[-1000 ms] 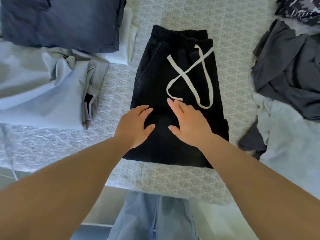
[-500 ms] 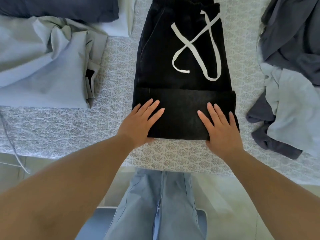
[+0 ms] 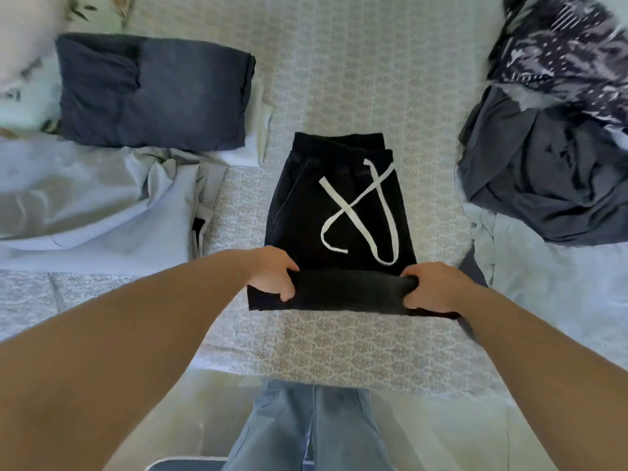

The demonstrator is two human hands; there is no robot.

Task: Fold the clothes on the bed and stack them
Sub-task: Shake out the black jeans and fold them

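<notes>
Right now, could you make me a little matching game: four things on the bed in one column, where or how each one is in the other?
Things:
1. black trousers
2. dark blue folded garment
3. dark grey heap
4. white drawstring

States:
A. crumpled, far right
B. gripped at its near fold by left hand and right hand
C. lying crossed on black cloth
D. folded flat, upper left

Pairs: 1-B, 2-D, 3-A, 4-C
</notes>
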